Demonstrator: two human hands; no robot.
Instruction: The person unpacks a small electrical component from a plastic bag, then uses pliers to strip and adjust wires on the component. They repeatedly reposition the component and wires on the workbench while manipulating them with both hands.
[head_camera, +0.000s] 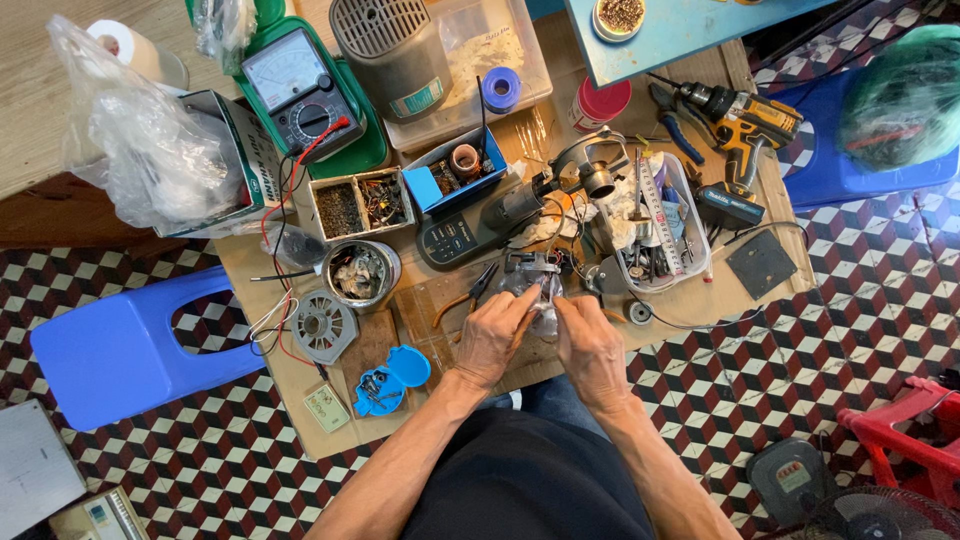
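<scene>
Clear plastic bag (541, 300) sits crumpled at the near edge of the cluttered table (300, 390), pinched between both hands: the left hand (492, 335) grips its left side with fingers closed on the film, and the right hand (590, 345) holds its right side the same way, fingers curled narrow around it. What is inside the bag cannot be told. Just behind the bag lies a tangle of wires and a small dark part, and just left of the left hand lie orange-handled pliers (462, 296). Farther back a dark remote-like device (452, 240) rests beside a grey motor assembly (590, 170). To the right, a clear tray (690, 255) crowded with small tools and a ruler stands close to the right hand, with a yellow cordless drill (740, 135) beyond it and a dark square plate (761, 263) near the table's right edge. To the left stand a metal tin (361, 272) of scrap, a grey round fan grille (323, 325), a blue round case (392, 380) lying open, and a divided box (360, 203) of small parts. A green analogue multimeter (300, 95) with red and black leads sits at the back, beside a blue open box (460, 168) and a blue tape roll (500, 88). A blue plastic stool (110, 350) stands on the patterned floor at the left.
</scene>
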